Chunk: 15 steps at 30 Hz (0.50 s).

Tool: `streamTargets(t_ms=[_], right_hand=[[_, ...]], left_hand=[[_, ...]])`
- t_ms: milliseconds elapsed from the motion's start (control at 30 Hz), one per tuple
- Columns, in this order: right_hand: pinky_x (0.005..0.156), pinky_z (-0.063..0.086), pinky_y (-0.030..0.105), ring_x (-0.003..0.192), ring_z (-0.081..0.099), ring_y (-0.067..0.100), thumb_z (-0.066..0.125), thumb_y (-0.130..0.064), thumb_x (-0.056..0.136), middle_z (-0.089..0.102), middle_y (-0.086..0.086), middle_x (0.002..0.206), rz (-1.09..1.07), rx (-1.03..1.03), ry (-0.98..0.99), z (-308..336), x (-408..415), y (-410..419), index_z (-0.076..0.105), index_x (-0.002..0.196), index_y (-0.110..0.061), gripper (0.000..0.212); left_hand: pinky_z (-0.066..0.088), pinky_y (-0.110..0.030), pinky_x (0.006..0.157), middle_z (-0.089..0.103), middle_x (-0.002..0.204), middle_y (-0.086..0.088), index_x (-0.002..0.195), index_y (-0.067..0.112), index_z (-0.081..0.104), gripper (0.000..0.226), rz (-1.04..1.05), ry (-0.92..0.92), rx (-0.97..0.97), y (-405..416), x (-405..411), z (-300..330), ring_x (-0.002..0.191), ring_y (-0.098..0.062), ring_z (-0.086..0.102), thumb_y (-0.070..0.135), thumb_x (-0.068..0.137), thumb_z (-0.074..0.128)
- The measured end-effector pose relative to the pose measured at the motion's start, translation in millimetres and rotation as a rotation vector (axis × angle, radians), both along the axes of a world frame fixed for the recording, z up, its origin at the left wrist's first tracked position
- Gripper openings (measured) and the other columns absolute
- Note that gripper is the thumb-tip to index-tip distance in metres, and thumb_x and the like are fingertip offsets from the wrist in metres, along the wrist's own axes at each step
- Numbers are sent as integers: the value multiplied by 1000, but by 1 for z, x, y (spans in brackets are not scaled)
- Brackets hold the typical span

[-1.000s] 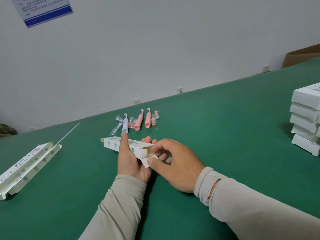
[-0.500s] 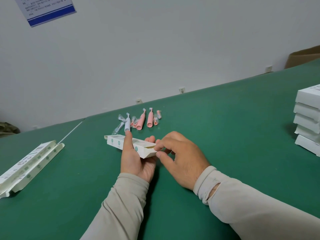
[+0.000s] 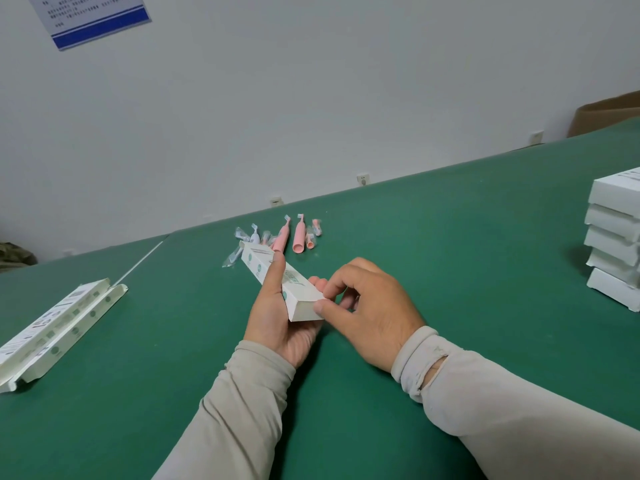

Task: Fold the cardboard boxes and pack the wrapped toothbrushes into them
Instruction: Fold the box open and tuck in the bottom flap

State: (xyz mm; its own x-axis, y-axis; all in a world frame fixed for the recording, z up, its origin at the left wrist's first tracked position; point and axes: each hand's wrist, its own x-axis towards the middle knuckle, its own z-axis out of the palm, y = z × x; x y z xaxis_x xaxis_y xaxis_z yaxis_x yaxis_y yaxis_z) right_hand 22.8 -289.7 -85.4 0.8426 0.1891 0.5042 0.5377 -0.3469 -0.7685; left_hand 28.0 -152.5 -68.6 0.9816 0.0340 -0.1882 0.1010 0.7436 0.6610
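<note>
A white box (image 3: 277, 284) is gripped over the green worktop (image 3: 450, 258) by the left hand (image 3: 277, 317), its near end flap pinched shut by the right hand (image 3: 367, 306), contents hidden, toothbrushes (image 3: 287, 237) lying just beyond.

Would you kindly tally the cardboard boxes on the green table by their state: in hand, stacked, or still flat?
Box in the left hand: 1
Stacked boxes at right: 5 visible, the stack cut by the frame edge
Flat boxes at left: 2, as far as I can tell
Total: 8
</note>
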Motion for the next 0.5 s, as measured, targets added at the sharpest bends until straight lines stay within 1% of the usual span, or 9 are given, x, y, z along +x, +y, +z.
streamTargets(t_ms=[100, 133, 167, 200, 233, 267, 333, 433, 500], right_hand=[[65, 51, 26, 63, 54, 3, 77, -30, 78, 55, -21, 89, 14, 26, 75, 0, 1, -1, 62, 76, -30, 15], [62, 49, 23, 60, 53, 3, 76, -27, 79, 56, -23, 87, 24, 65, 106, 0, 3, -1, 62, 76, -30, 15], [59, 46, 19, 57, 51, 3, 74, -23, 80, 57, -23, 81, 27, 120, 140, 0, 5, -1, 62, 76, -29, 14], [56, 42, 15, 54, 49, 3, 73, -20, 82, 58, -23, 73, 17, 176, 173, 0, 7, -1, 63, 77, -28, 14], [53, 39, 12, 51, 48, 3, 70, -17, 84, 58, -23, 66, -1, 221, 200, 1, 9, -3, 63, 78, -28, 14], [53, 38, 13, 49, 48, 3, 68, -15, 85, 59, -21, 64, -26, 257, 217, 1, 12, -5, 63, 79, -28, 15], [58, 42, 18, 57, 56, 8, 65, -12, 87, 63, -13, 70, -79, 317, 240, 2, 16, -8, 63, 79, -27, 17], [66, 46, 24, 73, 65, 19, 64, -11, 88, 65, -6, 75, -133, 386, 257, 2, 20, -12, 65, 78, -24, 17], [71, 49, 26, 77, 67, 21, 65, -11, 88, 65, -7, 75, -155, 413, 250, 2, 22, -13, 65, 78, -23, 16]], left_hand=[[47, -61, 100, 49, 96, -13, 150, 17, 34, 93, 47, 33, 10, 1, 3, -3, 111, -29, 56, 58, 75, 68], [51, -56, 97, 52, 96, -15, 148, 16, 36, 88, 89, 36, 17, 2, 3, -3, 106, -29, 62, 63, 79, 63], [57, -50, 86, 56, 97, -15, 146, 16, 39, 81, 134, 37, 29, 4, 3, -3, 94, -27, 70, 66, 85, 57], [61, -44, 72, 59, 101, -15, 144, 19, 40, 75, 169, 38, 46, 6, 2, -3, 80, -26, 74, 68, 90, 50], [60, -41, 62, 60, 107, -17, 145, 23, 40, 71, 191, 41, 68, 7, 2, -3, 73, -25, 75, 70, 91, 46], [60, -39, 58, 61, 111, -18, 147, 27, 38, 71, 200, 48, 94, 8, 1, -3, 73, -25, 76, 70, 92, 45], [59, -38, 59, 62, 115, -17, 145, 29, 41, 69, 201, 69, 174, 8, 0, -4, 80, -25, 75, 70, 90, 49], [60, -38, 66, 65, 106, -11, 118, 22, 58, 55, 248, 47, 429, 7, -2, -5, 77, -21, 71, 66, 85, 62], [59, -31, 65, 68, 96, -6, 107, 18, 62, 52, 304, -22, 764, 11, -4, -6, 71, -12, 69, 61, 80, 72]])
